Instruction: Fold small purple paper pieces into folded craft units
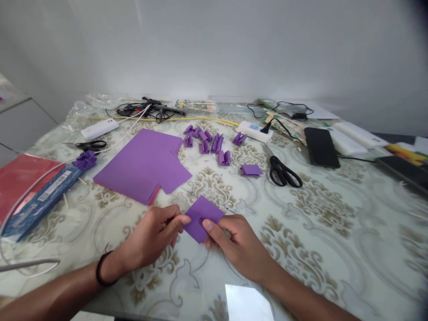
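Note:
A small square of purple paper [202, 209] is held just above the table near the front. My left hand [155, 232] pinches its left corner between thumb and finger. On the right side, my right hand [234, 243] grips the same square, thumb on top and fingers underneath. Beyond my left hand lie larger purple sheets [140, 162], with a red edge showing below them. Several folded purple paper pieces [217, 143] stand in a loose group farther back. One flatter folded purple piece [251, 170] rests to their right.
Black-handled scissors [284, 171] lie right of the folded pieces, and another pair [92, 145] lies at the left. A power strip [254, 131], tangled black cables [147, 109] and a black phone [321, 147] sit toward the back. A red and blue packet [43, 196] occupies the left edge.

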`<control>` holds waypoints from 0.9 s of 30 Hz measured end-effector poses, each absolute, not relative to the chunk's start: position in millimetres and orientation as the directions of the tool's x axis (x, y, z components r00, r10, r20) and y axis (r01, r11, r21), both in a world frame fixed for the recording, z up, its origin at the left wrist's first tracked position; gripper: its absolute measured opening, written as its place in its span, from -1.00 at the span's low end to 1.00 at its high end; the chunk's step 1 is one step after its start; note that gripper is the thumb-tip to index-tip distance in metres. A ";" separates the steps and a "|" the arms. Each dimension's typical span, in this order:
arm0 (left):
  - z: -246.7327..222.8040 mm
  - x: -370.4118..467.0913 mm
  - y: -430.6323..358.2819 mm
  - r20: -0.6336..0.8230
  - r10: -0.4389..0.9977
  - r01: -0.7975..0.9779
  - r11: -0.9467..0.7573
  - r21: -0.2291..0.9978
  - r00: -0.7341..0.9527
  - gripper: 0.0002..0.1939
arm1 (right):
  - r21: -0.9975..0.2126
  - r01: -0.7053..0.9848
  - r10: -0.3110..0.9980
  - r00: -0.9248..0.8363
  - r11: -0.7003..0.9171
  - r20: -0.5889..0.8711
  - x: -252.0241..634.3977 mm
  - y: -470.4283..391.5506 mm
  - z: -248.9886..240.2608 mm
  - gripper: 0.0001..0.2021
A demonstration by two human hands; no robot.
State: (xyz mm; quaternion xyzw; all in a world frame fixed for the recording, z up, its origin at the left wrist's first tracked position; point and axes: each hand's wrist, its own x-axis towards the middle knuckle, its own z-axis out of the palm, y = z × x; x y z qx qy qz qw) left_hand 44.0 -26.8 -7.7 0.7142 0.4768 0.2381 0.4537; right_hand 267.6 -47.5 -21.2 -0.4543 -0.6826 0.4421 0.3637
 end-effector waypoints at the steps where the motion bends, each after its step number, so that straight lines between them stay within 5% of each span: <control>1: -7.4 43.6 -26.7 -0.088 0.896 0.462 -0.138 0.876 0.435 -0.47 | -0.934 0.298 0.942 -0.322 0.196 0.095 267.6 -47.6 -21.5 -0.46; 9: -1.6 44.3 -26.0 -0.077 0.875 0.388 -0.132 0.912 0.479 -0.60 | -0.940 0.294 0.929 -0.365 0.174 0.058 267.3 -48.2 -22.0 -0.50; 13: -1.5 45.0 -25.5 -0.110 0.877 0.420 -0.111 0.901 0.467 -0.59 | -0.962 0.263 0.938 -0.347 0.075 -0.021 267.5 -49.1 -20.9 -0.79; 17: -1.4 45.3 -24.8 -0.122 0.885 0.445 -0.104 0.889 0.450 -0.58 | -0.981 0.190 0.948 -0.317 0.044 -0.019 267.5 -49.8 -20.7 -0.55; 27: -1.1 45.6 -24.7 -0.162 0.887 0.425 -0.042 0.904 0.433 -0.61 | -0.960 0.259 0.975 -0.218 0.106 0.049 267.2 -49.0 -27.4 -0.52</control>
